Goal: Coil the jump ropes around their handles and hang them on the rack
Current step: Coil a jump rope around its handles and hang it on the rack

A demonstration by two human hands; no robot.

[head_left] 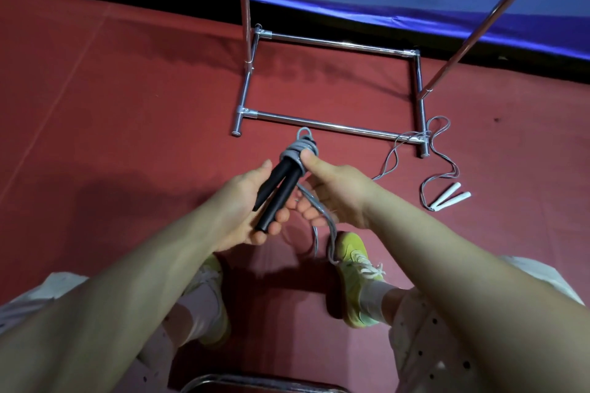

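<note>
Black handles (279, 191) paired, grey rope (298, 150) coiled atop; white-handled rope (447, 198) seemingly loose beside chrome rack (335, 128).

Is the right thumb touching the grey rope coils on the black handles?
Touching: the head view shows the right hand pressing its thumb onto the grey rope coils.

No readable text or labels anywhere.

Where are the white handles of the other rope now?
The white handles lie side by side on the red floor at the right of the head view, just beyond the rack base's near right foot.
</note>
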